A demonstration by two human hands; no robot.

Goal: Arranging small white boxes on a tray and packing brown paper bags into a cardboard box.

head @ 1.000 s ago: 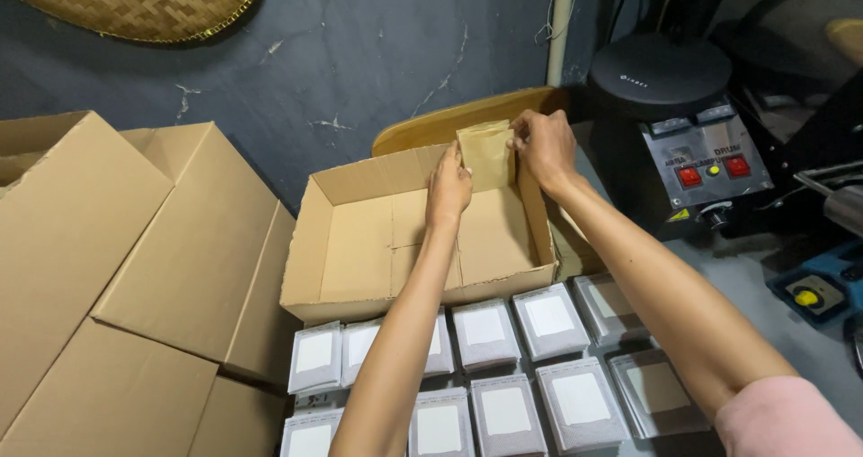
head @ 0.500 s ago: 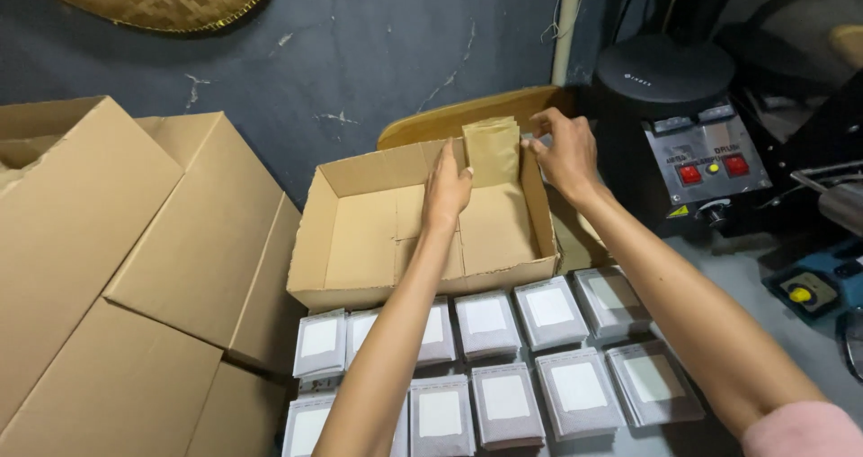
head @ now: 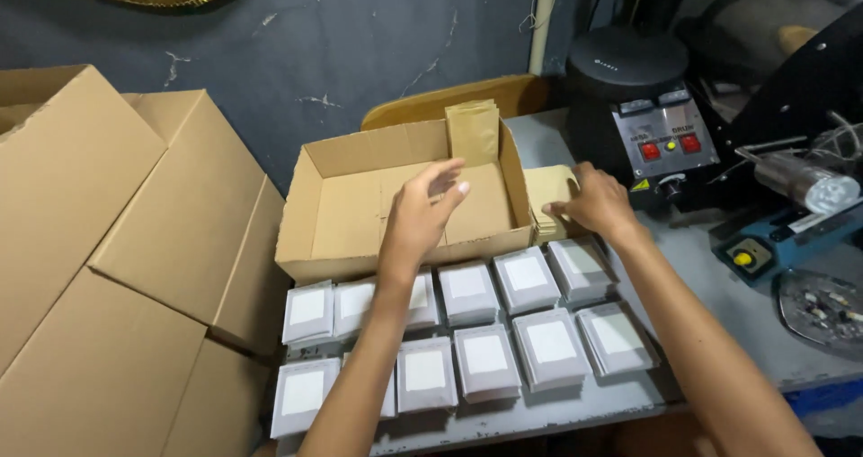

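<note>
Open box point(head: 360, 214) was matt brown corrugated cardboard, like the flat cartons point(head: 108, 268). Pouches point(head: 474, 129) and stack point(head: 548, 201) looked like matt kraft paper. Small packets point(head: 485, 358) were grey with white paper labels, slightly shiny. Machine point(head: 629, 106) was black matt plastic with a metal panel. Tabletop point(head: 710, 286) was dull grey, scuffed.

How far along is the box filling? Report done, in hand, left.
Done: one brown paper pouch stands upright in the open cardboard box, far right corner. In hand: left hand hovers empty over the box; right hand touches the stack of brown pouches beside it. Left: the rest of that stack.
</note>
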